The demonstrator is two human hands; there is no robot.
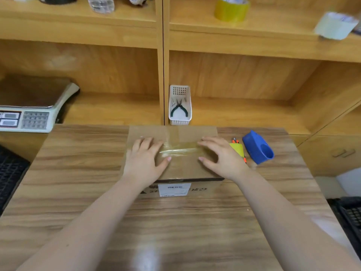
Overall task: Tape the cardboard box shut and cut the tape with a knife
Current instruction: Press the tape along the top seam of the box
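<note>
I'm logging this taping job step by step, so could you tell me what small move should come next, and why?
Probably slide both palms outward to press the tape strip flat. The left hand and right hand lie open on the cardboard box, and the strip between them looks wrinkled and glossy, so it is likely not fully stuck.

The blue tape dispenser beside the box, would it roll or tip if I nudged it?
The dispenser lies on its side on the table, so tipping seems unlikely. Its rounded body might rock or slide on the smooth wood. It looks like light plastic.
</note>
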